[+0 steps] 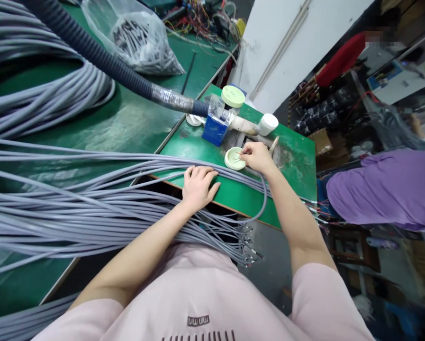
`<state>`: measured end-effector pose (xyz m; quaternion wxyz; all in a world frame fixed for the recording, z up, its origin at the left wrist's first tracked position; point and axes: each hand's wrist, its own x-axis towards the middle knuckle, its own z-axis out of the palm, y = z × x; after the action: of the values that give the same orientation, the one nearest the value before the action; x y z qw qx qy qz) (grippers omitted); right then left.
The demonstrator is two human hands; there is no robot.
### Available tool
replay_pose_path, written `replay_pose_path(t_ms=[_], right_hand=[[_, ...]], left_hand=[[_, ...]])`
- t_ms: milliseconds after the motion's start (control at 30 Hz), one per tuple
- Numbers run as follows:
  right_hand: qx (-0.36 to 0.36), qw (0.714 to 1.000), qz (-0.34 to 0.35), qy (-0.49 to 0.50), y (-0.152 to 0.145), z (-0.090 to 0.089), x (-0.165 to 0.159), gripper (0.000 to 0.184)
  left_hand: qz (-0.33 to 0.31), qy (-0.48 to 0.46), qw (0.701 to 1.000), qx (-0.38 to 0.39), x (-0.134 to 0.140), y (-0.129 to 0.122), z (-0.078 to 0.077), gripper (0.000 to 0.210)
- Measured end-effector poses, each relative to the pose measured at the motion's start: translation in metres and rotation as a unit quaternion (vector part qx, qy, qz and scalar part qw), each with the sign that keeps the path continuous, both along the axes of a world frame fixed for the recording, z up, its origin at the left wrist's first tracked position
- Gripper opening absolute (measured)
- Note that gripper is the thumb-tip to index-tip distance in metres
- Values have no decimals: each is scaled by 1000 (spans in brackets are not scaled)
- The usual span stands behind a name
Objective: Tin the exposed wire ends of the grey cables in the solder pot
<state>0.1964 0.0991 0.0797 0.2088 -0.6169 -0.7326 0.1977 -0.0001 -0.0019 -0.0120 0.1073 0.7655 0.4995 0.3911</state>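
A grey cable [266,193] bends in a loop up to my right hand [257,156], which pinches it near its end. Thin stripped wires poke out from the fingertips over a small pale-green dish [228,162]. My left hand [197,185] lies with its fingers spread on a run of grey cables [155,161] crossing the green bench. I cannot tell whether it presses on any one of them. Below my left forearm, more grey cables [134,208] end in exposed wires [249,251] that hang past the bench edge.
A black ribbed hose [102,54] runs down to a blue box [214,130] beside the dish. Nearby stand a pale-green round lid [232,96] and a white jar [269,123]. A bag of cable pieces [137,38] lies behind. At right is a person in purple [383,189].
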Motion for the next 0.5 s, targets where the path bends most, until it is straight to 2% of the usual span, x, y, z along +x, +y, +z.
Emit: replay_pose_path(t_ms=[233, 500], right_hand=[[-43, 982, 16, -184, 4, 6, -18, 3], [-42, 959, 25, -279, 6, 4, -25, 9]], left_hand=[[14, 40, 999, 7, -1, 0, 2, 28], [17, 47, 999, 15, -1, -1, 2, 26]])
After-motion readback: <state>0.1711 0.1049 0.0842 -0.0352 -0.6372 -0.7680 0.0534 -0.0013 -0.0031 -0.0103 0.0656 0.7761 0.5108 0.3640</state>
